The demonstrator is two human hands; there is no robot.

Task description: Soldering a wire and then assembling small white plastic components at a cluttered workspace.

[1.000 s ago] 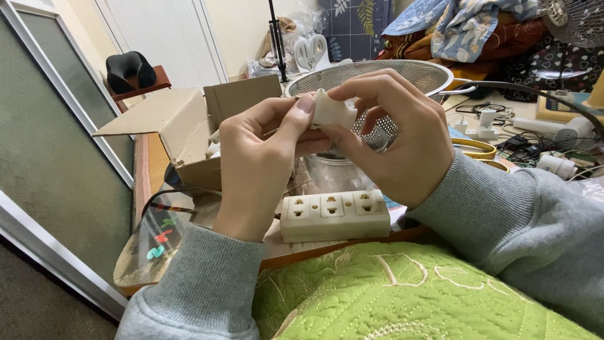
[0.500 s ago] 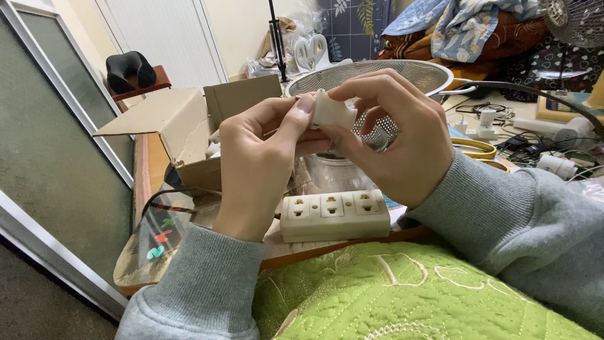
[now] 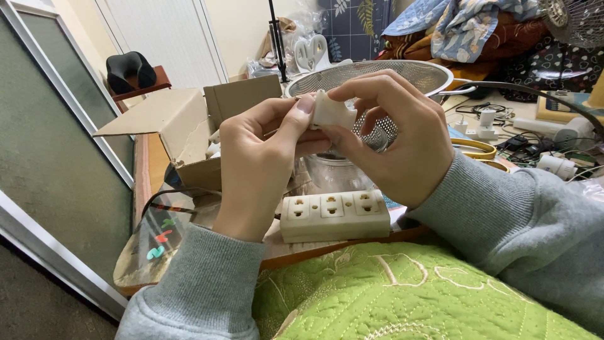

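Both hands pinch one small white plastic piece point(image 3: 330, 112), held up in the air above the table's near edge. The left hand point(image 3: 261, 160) presses its thumb against the piece's left side, with its fingers curled behind. The right hand point(image 3: 396, 135) closes round the piece from the right, its index finger arched over the top and its thumb underneath. Both grips are tight on the piece, and most of it is hidden by the fingers.

Just below the hands a cream power strip point(image 3: 335, 215) with three sockets lies flat on the table point(image 3: 148, 245). Behind the hands stands a metal colander point(image 3: 412, 74). To the left sits an open cardboard box point(image 3: 179, 129). A green quilted cloth point(image 3: 402, 293) covers the lap, nearest the camera. Cables and white chargers point(image 3: 484, 123) lie on the right.
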